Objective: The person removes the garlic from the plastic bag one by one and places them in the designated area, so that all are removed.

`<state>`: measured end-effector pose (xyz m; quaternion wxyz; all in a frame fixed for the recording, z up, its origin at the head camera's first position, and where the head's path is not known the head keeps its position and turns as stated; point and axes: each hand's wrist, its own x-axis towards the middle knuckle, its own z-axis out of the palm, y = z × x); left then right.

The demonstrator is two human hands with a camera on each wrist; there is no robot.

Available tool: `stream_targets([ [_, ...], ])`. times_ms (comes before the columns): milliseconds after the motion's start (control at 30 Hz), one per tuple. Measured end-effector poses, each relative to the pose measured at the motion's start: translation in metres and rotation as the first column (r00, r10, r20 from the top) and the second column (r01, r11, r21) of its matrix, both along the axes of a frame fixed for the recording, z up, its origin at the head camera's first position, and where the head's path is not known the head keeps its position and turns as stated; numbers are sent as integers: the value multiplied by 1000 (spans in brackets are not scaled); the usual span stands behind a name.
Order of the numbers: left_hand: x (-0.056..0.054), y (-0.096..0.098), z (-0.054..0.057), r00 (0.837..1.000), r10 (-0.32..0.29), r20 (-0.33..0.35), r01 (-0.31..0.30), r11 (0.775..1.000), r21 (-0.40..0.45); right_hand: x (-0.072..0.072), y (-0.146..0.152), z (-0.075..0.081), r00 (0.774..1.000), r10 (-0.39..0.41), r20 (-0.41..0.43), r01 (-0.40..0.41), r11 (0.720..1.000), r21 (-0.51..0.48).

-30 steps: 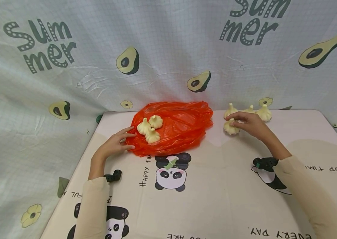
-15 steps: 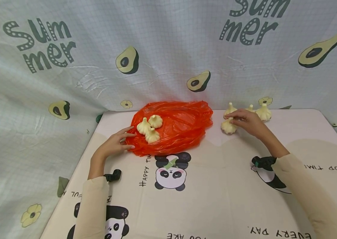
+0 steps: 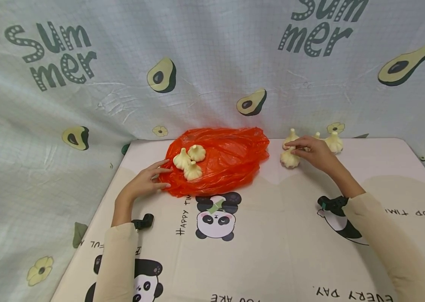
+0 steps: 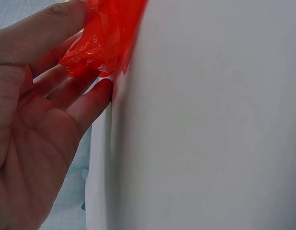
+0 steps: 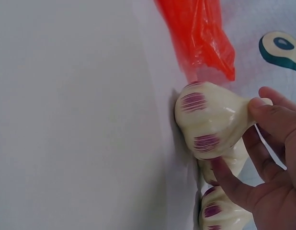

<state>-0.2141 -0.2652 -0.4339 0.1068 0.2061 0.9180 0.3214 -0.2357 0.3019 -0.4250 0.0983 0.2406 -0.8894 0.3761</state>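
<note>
My right hand (image 3: 316, 154) pinches the stem of a cream garlic bulb (image 3: 289, 160) at the table's back right. In the right wrist view the bulb (image 5: 210, 120) shows purple streaks, with my thumb and a finger on its stem. At the back left lies a crumpled red plastic bag (image 3: 227, 161), with three garlic bulbs (image 3: 193, 171) grouped on its left part. My left hand (image 3: 142, 182) touches the bag's left edge with spread, mostly straight fingers. In the left wrist view, my thumb and some fingertips meet the red film (image 4: 107, 38).
Behind my right hand stand more bulbs: one at the back (image 3: 291, 136), one far right (image 3: 334, 143), and one mostly hidden between them. A printed hanging cloth (image 3: 205, 67) rises along the table's back edge. The pale tabletop (image 3: 265, 235) carries printed pandas and words.
The garlic bulb in my right hand has shifted slightly left, and the right hand has risen a little. My left hand and the bag look unmoved.
</note>
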Motion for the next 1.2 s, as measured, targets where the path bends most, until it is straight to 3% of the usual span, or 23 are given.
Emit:
stream_targets([
  [300,1,0,0,1000,-6,8,6,1000,6,2,-3,3,997,3,76,-2,1000,-8],
  [600,0,0,0,1000,-6,3,6,1000,3,0,-2,6,987,-51,150,49,999,16],
  [933,0,0,1,1000,-6,4,6,1000,-3,2,4,10,999,-14,43,11,998,60],
  [1200,1,0,2,1000,-7,7,7,1000,-7,3,7,8,999,-20,33,18,999,51],
])
